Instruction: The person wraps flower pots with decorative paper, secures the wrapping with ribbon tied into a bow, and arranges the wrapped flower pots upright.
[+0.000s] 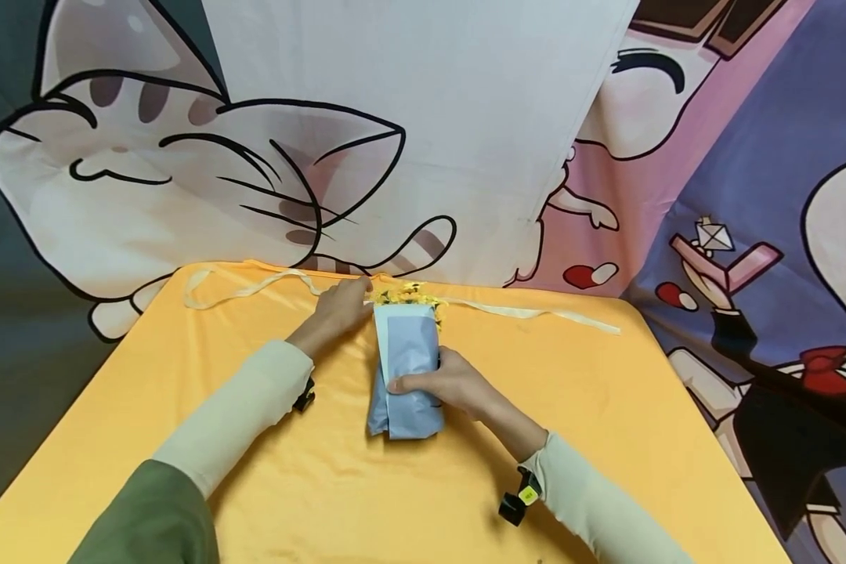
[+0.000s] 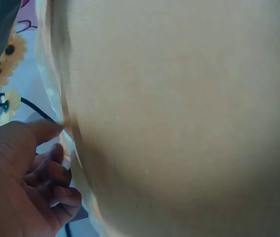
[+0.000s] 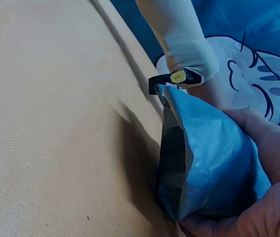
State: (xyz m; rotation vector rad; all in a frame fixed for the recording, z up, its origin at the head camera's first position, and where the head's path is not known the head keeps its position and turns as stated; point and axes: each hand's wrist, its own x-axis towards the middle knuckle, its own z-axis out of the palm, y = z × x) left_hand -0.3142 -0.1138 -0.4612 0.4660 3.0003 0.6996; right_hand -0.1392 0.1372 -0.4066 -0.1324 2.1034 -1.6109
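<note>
Bouquet (image 1: 417, 345) – being held on the near side of the pale ribbon (image 1: 522, 311), its yellow blooms (image 1: 409, 294) pointing toward it.
The right hand (image 1: 458, 384) is gripping the paper wrap (image 1: 414, 419), thumb on top; the left hand's (image 1: 338, 309) fingers are bending loosely at the ribbon – whether they are pinching it, I cannot tell. Working well here probably means keeping the right grip light and the ribbon untwisted. The wrap is showing blue-grey, creased, with a paler left strip.
</note>
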